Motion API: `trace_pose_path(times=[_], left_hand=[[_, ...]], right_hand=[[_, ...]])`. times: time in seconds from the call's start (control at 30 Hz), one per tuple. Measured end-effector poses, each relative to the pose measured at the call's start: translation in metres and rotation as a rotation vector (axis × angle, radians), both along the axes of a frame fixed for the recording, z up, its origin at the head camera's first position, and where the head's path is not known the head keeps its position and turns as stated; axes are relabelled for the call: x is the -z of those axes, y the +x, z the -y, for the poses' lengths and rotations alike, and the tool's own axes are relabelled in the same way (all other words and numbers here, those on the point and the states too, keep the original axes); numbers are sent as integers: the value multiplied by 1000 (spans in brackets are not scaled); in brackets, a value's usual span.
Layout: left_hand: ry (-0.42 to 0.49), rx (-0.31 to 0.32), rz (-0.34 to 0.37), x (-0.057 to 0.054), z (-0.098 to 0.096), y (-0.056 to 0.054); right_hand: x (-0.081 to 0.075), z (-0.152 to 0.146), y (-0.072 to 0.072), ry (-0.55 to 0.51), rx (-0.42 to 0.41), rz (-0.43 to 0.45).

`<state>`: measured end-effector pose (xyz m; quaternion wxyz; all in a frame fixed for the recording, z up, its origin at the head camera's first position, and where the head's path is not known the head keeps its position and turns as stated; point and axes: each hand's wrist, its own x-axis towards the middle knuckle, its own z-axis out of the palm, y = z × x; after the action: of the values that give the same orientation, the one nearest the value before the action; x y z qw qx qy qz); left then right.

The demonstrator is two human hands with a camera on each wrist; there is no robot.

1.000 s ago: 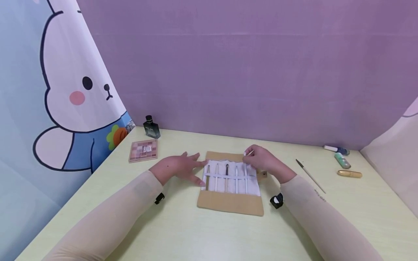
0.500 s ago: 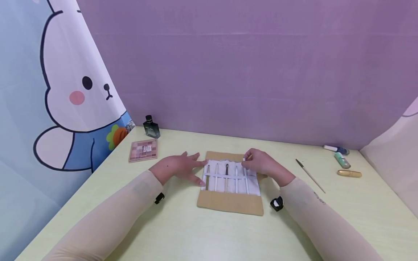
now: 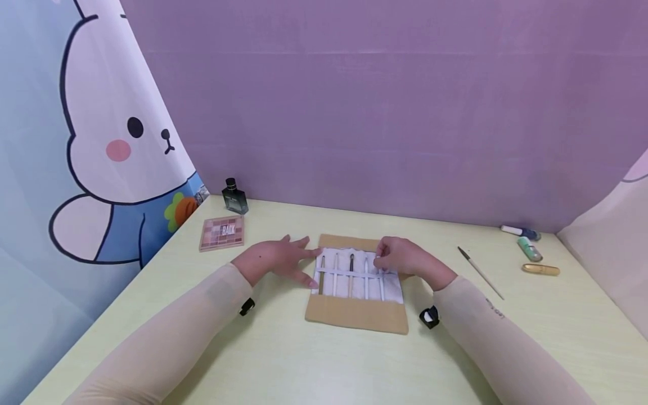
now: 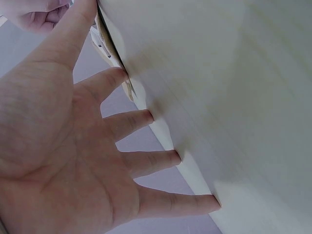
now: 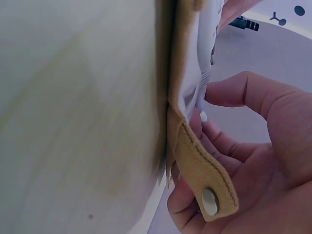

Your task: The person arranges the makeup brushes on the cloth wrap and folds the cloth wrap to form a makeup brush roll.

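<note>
A tan makeup brush roll [image 3: 356, 315] lies unrolled on the table, its white lining holding several brushes under an elastic band. My right hand [image 3: 405, 257] pinches the upper end of the rightmost white brush [image 3: 382, 288], whose lower part lies in the roll. In the right wrist view the thumb and fingers close around a small white tip beside the roll's tan snap strap [image 5: 209, 180]. My left hand [image 3: 280, 260] is spread flat at the roll's left edge, its thumb and index finger touching that edge. The other left fingertips [image 4: 175, 157] rest on the table.
On the left stand a dark perfume bottle [image 3: 235, 198] and an eyeshadow palette [image 3: 221, 233]. To the right lie a loose brush [image 3: 481, 273], a gold tube [image 3: 540, 269], a green bottle [image 3: 529, 249] and a blue bottle with a white cap [image 3: 529, 233].
My right hand has moved slightly toward me along the rightmost brush, and the white end above its fingers no longer shows. The left hand has stayed in place.
</note>
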<state>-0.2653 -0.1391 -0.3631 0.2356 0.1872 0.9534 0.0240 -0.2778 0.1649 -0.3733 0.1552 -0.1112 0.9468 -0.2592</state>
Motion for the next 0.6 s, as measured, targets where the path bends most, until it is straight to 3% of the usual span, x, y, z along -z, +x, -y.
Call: trace_pose_path(times=[0.4, 0.6], left_hand=[[6, -8, 4, 0, 0, 0], [4, 0, 3, -1, 0, 1]], right_hand=[[-4, 1, 4, 54, -26, -25], [-14, -6, 3, -19, 2, -80]])
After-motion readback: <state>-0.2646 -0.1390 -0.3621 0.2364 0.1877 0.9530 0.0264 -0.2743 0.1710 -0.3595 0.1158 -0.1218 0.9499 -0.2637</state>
